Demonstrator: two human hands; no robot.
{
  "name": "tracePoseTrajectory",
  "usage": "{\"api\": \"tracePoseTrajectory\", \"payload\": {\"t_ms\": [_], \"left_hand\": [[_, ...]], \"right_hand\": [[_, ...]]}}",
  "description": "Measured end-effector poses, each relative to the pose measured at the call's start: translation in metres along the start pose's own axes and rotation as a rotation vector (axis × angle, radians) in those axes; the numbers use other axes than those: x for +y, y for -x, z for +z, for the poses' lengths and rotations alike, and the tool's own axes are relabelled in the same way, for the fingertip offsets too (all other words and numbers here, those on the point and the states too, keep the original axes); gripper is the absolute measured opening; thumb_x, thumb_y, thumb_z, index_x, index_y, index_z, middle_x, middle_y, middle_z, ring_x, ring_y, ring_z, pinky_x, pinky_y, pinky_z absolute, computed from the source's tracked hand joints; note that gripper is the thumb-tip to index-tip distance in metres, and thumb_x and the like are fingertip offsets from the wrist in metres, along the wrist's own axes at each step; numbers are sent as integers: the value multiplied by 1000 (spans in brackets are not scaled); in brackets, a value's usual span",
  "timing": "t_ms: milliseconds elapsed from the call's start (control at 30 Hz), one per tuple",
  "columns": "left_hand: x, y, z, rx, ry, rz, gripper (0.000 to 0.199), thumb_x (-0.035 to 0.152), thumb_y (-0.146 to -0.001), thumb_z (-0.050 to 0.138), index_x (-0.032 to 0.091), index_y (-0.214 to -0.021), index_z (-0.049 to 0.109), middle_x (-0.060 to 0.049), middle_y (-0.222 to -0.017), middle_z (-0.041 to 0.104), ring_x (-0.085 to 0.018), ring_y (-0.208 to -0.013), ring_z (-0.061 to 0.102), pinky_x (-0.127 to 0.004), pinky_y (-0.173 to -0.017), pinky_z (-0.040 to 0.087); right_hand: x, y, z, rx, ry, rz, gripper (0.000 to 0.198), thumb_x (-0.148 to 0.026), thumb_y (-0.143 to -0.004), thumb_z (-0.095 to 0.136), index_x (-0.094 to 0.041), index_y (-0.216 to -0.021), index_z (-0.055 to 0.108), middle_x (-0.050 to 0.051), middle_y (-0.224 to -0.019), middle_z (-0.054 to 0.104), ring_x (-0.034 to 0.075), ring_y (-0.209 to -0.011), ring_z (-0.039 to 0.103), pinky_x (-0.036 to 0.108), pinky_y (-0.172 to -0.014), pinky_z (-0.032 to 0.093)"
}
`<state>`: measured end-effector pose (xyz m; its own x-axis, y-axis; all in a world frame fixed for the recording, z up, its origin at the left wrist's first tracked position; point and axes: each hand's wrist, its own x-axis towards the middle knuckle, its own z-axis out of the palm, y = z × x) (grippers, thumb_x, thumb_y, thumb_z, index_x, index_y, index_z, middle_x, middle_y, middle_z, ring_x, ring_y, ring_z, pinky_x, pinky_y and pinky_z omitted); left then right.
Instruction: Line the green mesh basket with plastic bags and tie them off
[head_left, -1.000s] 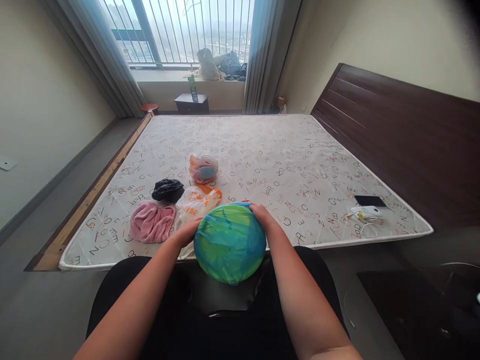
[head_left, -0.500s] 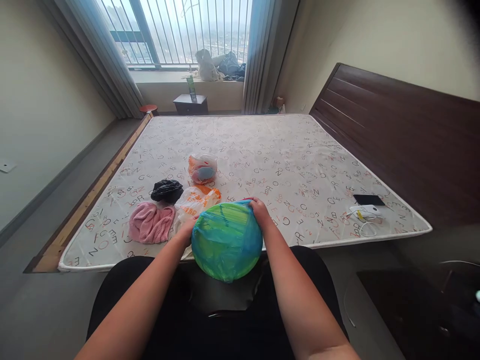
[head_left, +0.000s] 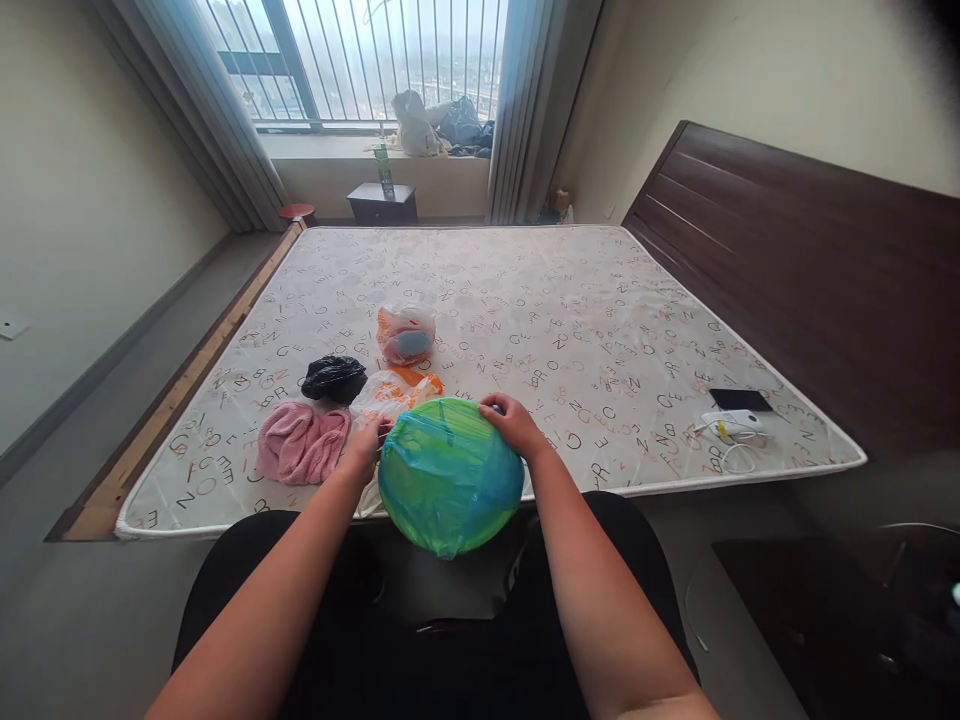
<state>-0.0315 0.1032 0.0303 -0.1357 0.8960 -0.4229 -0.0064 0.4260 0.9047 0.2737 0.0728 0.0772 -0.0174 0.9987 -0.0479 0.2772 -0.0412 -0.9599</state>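
Letter-printed mattress (head_left: 525,290) stretches ahead of me, and at its near edge my left hand (head_left: 366,447) and right hand (head_left: 515,425) grasp the round green-and-blue bundle (head_left: 451,480) (shiny stuff!); pink cloth (head_left: 300,445) lies leftward, barred window (head_left: 360,60) beyond.

Blue wrap (head_left: 450,485) was glossy, wrinkled plastic | pink towel (head_left: 300,447) was fluffy cloth | black bag (head_left: 332,380) was shiny plastic | headboard (head_left: 814,235) looked wooden
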Motion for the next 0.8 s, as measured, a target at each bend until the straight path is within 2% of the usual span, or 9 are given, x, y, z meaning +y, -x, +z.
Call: {"api": "tracePoseTrajectory", "payload": {"t_ms": [67,133,167,233,367,467,533,667,800], "left_hand": [[14,11,-2,159,-54,97,27,45,-77,60,19,-86,60,-5,-83,68,-20,-79,67,-30,-69,51],[26,27,-1,326,-202,360,24,40,-79,61,20,-92,61,-6,-92,68,-21,-87,64,-31,-79,50],[30,34,1,336,-271,478,22,39,-81,61,20,-94,62,-5,-94,67,-20,-89,63,-31,-82,49],[34,46,8,157,-331,570,22,40,-84,60,21,-94,63,-4,-88,66,-20,-84,62,-31,-82,49],[27,53,23,-473,-281,312,30,48,-83,64,20,-93,66,-2,-71,65,-19,-67,63,-30,-67,50],[16,51,27,-706,-352,135,35,48,-76,73,20,-97,72,-6,-83,73,-23,-73,68,-32,-68,52],[4,50,26,-701,-467,124,34,45,-71,78,22,-97,76,-8,-92,76,-27,-82,70,-34,-76,52],[-25,50,25,-542,-739,140,32,37,-62,82,25,-90,76,-11,-98,77,-34,-94,69,-40,-88,49],[-43,53,28,-569,-796,139,27,23,-55,80,23,-81,73,-15,-95,75,-41,-101,67,-46,-94,46]], "right_hand": [[0,0,2,-48,70,-1,36,-55,-81,64,-22,-95,69,2,-96,70,21,-90,62,32,-82,46],[1,-1,4,7,134,28,36,-55,-82,64,-22,-94,68,3,-96,69,22,-89,62,34,-83,46],[2,-2,4,56,165,47,36,-54,-81,65,-21,-94,68,4,-97,70,23,-91,61,35,-85,46],[5,-3,3,116,199,88,36,-52,-76,72,-22,-96,69,7,-104,70,26,-99,61,37,-89,46],[3,-2,-1,-49,102,155,35,-49,-74,77,-22,-96,73,8,-101,74,29,-99,64,39,-88,48],[-4,1,1,-112,34,171,32,-47,-76,75,-22,-96,74,7,-99,75,30,-99,65,39,-89,48],[-11,3,6,-115,32,164,32,-44,-77,75,-22,-100,73,8,-105,75,30,-102,65,39,-90,48],[-25,9,22,-197,119,72,29,-42,-82,70,-24,-105,72,8,-112,72,29,-102,64,39,-90,47],[-41,21,44,-359,241,-80,25,-36,-84,67,-25,-106,70,5,-105,70,25,-97,62,36,-87,46]]}}
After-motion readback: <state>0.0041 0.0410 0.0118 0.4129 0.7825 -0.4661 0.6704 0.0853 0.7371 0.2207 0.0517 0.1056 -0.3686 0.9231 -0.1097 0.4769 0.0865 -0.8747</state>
